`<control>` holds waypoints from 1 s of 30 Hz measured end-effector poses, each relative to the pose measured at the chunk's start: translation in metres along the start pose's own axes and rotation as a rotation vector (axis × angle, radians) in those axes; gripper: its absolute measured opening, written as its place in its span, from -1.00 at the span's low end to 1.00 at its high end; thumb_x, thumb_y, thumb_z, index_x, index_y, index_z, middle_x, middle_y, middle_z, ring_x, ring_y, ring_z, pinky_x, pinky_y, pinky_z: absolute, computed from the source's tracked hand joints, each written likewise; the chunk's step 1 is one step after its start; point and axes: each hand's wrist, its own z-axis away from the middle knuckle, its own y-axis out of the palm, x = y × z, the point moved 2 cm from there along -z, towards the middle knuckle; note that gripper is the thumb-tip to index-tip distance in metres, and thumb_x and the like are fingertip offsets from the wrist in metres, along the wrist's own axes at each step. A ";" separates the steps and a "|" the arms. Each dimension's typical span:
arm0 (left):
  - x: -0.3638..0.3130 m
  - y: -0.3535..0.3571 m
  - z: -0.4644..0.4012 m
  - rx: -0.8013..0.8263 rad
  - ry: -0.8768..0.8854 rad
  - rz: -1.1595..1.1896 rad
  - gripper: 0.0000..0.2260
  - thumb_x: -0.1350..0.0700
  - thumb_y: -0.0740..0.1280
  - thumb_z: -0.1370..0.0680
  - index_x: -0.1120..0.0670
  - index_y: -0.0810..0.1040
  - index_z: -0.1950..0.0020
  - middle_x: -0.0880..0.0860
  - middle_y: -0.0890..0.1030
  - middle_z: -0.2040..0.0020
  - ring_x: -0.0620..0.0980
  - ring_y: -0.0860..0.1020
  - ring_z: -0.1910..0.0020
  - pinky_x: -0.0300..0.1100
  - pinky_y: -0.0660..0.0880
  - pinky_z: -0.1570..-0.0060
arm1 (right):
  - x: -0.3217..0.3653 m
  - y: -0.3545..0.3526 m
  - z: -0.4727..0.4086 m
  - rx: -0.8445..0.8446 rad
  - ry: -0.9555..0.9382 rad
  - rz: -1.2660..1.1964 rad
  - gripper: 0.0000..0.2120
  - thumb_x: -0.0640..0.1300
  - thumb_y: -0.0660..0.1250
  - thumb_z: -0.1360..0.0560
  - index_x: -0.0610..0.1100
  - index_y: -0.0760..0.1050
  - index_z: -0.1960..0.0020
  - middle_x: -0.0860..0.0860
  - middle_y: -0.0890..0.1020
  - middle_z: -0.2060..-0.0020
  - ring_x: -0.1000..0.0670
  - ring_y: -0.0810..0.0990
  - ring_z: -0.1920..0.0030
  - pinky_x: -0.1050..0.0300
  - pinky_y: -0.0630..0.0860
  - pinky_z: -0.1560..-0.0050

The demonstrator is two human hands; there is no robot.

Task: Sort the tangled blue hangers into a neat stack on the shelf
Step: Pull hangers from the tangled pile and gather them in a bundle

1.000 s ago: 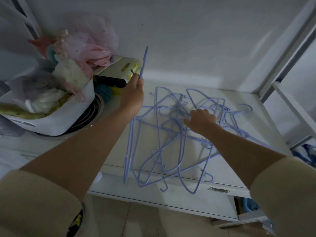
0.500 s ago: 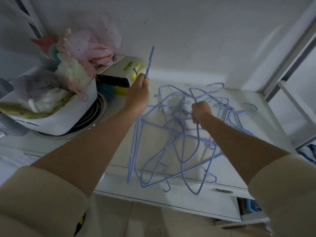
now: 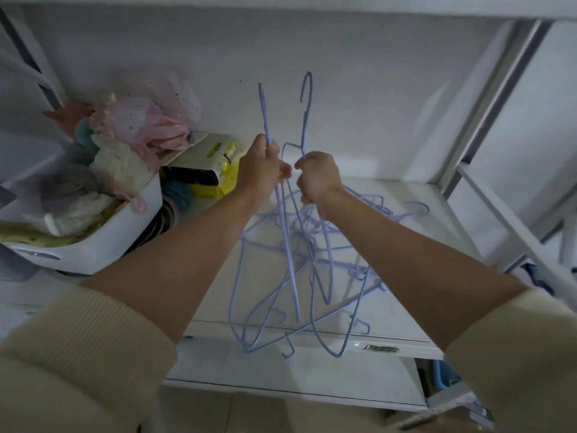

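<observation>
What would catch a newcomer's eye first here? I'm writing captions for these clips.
The tangle of thin blue wire hangers at centre, partly lifted off the white shelf, stands out first. The left hand and right hand each grip a hanger neck, close together above it. At left sits a white tub heaped with pastel cloth items.

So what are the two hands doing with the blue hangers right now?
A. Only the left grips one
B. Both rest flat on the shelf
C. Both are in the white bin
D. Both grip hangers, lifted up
D: the left hand and right hand are each closed on blue hangers, whose hooks stick up above them.
</observation>
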 end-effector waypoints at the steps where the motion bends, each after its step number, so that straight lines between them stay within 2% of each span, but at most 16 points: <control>1: -0.003 0.000 0.000 -0.006 0.032 -0.074 -0.83 0.16 0.14 -0.58 0.05 0.35 0.21 0.11 0.60 0.30 0.06 0.54 0.35 -0.13 0.51 0.28 | 0.003 0.005 0.005 -0.015 -0.052 0.070 -0.85 -0.32 0.13 -0.47 -0.25 0.47 0.18 -0.17 0.54 0.41 -0.13 0.52 0.51 0.11 0.50 0.50; 3: -0.005 -0.001 -0.002 -0.017 0.085 -0.201 -0.89 0.13 0.13 -0.58 0.08 0.37 0.13 0.21 0.61 0.11 0.16 0.55 0.16 0.01 0.48 0.14 | 0.007 0.017 0.015 -0.011 -0.135 0.181 -0.81 -0.23 0.14 -0.47 -0.26 0.50 0.16 -0.23 0.66 0.26 -0.20 0.65 0.28 0.03 0.59 0.23; 4: -0.006 -0.002 -0.001 -0.017 0.104 -0.230 -0.89 0.13 0.11 -0.59 0.09 0.38 0.09 0.22 0.59 0.07 0.17 0.53 0.12 0.02 0.44 0.13 | 0.007 0.021 0.019 0.003 -0.143 0.173 -0.75 -0.20 0.11 -0.49 -0.30 0.52 0.11 -0.26 0.67 0.20 -0.21 0.68 0.26 0.01 0.63 0.21; 6: -0.006 -0.004 0.000 -0.002 0.124 -0.237 -0.88 0.14 0.10 -0.59 0.11 0.41 0.03 0.16 0.55 0.10 0.13 0.49 0.12 -0.04 0.39 0.14 | 0.007 0.025 0.026 0.030 -0.113 0.091 -0.71 -0.19 0.07 -0.56 -0.32 0.52 0.04 -0.26 0.65 0.20 -0.17 0.67 0.39 0.13 0.63 0.42; 7: -0.005 -0.005 0.001 0.014 0.117 -0.209 -0.85 0.15 0.10 -0.58 0.10 0.45 -0.01 0.12 0.55 0.11 0.12 0.50 0.12 -0.04 0.41 0.12 | 0.008 0.025 0.030 0.037 -0.105 0.071 -0.72 -0.22 0.06 -0.57 -0.32 0.52 0.04 -0.23 0.63 0.25 -0.11 0.62 0.47 0.23 0.56 0.54; 9: -0.003 -0.005 0.003 0.054 0.065 -0.074 -0.80 0.13 0.11 -0.52 0.01 0.52 0.03 0.06 0.56 0.19 0.12 0.52 0.14 -0.02 0.44 0.11 | 0.007 0.025 0.033 0.076 -0.084 0.049 -0.74 -0.28 0.04 -0.55 -0.31 0.50 0.03 -0.18 0.58 0.34 -0.04 0.54 0.53 0.30 0.44 0.64; 11: 0.000 -0.006 0.005 0.092 0.001 0.064 -0.80 0.13 0.14 -0.48 -0.05 0.55 0.13 0.06 0.54 0.27 0.10 0.50 0.20 -0.05 0.42 0.15 | 0.005 0.025 0.035 0.084 -0.076 0.053 -0.73 -0.32 0.03 -0.52 -0.29 0.50 0.00 -0.15 0.55 0.32 -0.01 0.50 0.49 0.33 0.38 0.66; 14: 0.000 -0.005 0.009 0.145 0.019 0.104 -0.87 0.16 0.21 -0.55 0.06 0.56 0.06 0.05 0.54 0.27 0.02 0.52 0.27 -0.16 0.45 0.17 | 0.001 0.023 0.037 0.102 -0.075 0.042 -0.67 -0.30 0.01 -0.53 -0.29 0.49 -0.14 -0.14 0.55 0.31 0.01 0.49 0.51 0.35 0.36 0.65; 16: 0.000 -0.004 0.011 0.138 0.048 0.091 -0.88 0.17 0.22 -0.57 0.09 0.56 0.03 0.01 0.56 0.30 -0.07 0.53 0.35 -0.23 0.46 0.30 | 0.000 0.019 0.039 0.126 -0.127 0.091 -0.67 -0.27 0.00 -0.55 -0.27 0.49 -0.14 -0.18 0.59 0.37 0.01 0.49 0.61 0.34 0.39 0.61; 17: 0.000 -0.004 0.011 0.129 0.058 0.091 -0.87 0.17 0.22 -0.57 0.09 0.56 0.04 0.00 0.57 0.30 -0.07 0.54 0.36 -0.22 0.46 0.33 | 0.000 0.017 0.039 0.132 -0.162 0.130 -0.67 -0.24 0.00 -0.56 -0.25 0.51 -0.12 -0.20 0.62 0.36 -0.02 0.52 0.59 0.28 0.46 0.53; 19: 0.002 -0.003 0.011 0.105 0.056 0.104 -0.86 0.19 0.19 -0.57 0.10 0.54 0.05 0.00 0.60 0.29 -0.08 0.57 0.34 -0.22 0.49 0.30 | -0.004 0.008 0.037 0.118 -0.243 0.283 -0.68 -0.13 0.02 -0.57 -0.17 0.54 0.02 -0.21 0.67 0.26 -0.14 0.62 0.35 0.08 0.58 0.22; 21: 0.005 -0.002 0.009 0.097 0.032 0.130 -0.85 0.21 0.15 -0.59 0.13 0.51 0.07 0.04 0.62 0.29 -0.14 0.61 0.37 -0.23 0.56 0.24 | -0.012 -0.004 0.031 0.087 -0.288 0.575 -0.66 -0.01 0.01 -0.59 -0.13 0.50 0.11 -0.23 0.65 0.09 -0.25 0.61 0.06 -0.05 0.54 0.00; 24: 0.009 0.001 0.008 0.097 -0.002 0.216 -0.78 0.25 0.11 -0.60 0.10 0.48 0.18 0.04 0.60 0.38 -0.16 0.62 0.46 -0.10 0.59 0.06 | -0.031 -0.027 0.022 0.057 -0.301 0.900 -0.61 0.01 0.03 -0.60 -0.22 0.52 -0.11 -0.24 0.59 -0.11 -0.24 0.52 -0.18 -0.05 0.46 -0.10; 26: 0.012 0.002 0.007 0.086 -0.017 0.221 -0.76 0.27 0.11 -0.59 0.09 0.47 0.21 -0.01 0.60 0.47 -0.15 0.61 0.48 -0.11 0.61 0.10 | -0.045 -0.045 0.015 0.044 -0.302 1.037 -0.59 0.03 0.04 -0.61 -0.19 0.48 -0.24 -0.20 0.55 -0.20 -0.22 0.46 -0.26 -0.07 0.42 -0.20; 30: 0.021 0.001 0.004 0.097 -0.048 0.155 -0.75 0.24 0.09 -0.59 0.05 0.46 0.20 0.08 0.57 0.34 -0.17 0.59 0.49 -0.23 0.59 0.26 | -0.074 -0.078 0.000 0.055 -0.248 1.266 -0.53 0.12 0.04 -0.59 -0.10 0.40 -0.37 -0.12 0.49 -0.31 -0.18 0.40 -0.34 -0.11 0.35 -0.29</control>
